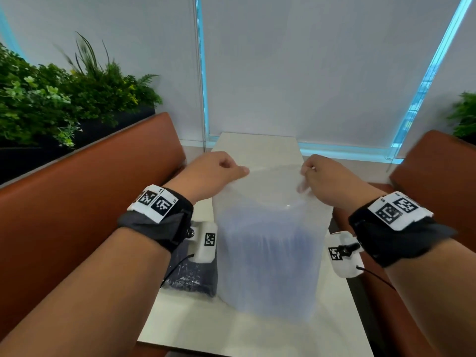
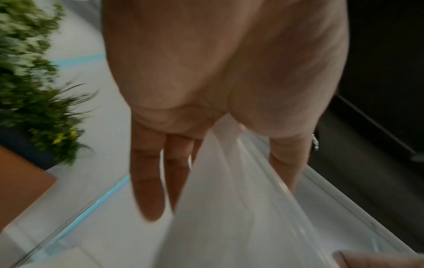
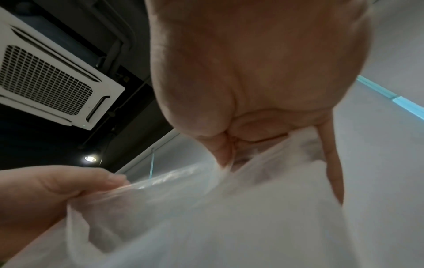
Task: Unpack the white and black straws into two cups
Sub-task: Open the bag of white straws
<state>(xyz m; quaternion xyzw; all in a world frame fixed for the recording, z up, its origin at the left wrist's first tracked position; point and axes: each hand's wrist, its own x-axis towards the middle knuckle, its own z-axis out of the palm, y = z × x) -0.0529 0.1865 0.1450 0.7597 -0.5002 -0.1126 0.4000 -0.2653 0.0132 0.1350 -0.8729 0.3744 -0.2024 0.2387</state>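
White table [image 1: 257, 148] between orange benches [image 1: 77, 202], hedge [image 1: 51, 99] behind

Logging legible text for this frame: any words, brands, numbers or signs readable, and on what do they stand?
No words or brands read clearly.
Left wristband: black-and-white square code markers; tiny digits at the edge, too small to read.
Right wristband: code markers; small characters beside them, blurred.
White wrist camera units: one code marker each, no text.
Clear bag of white straws: no print visible.
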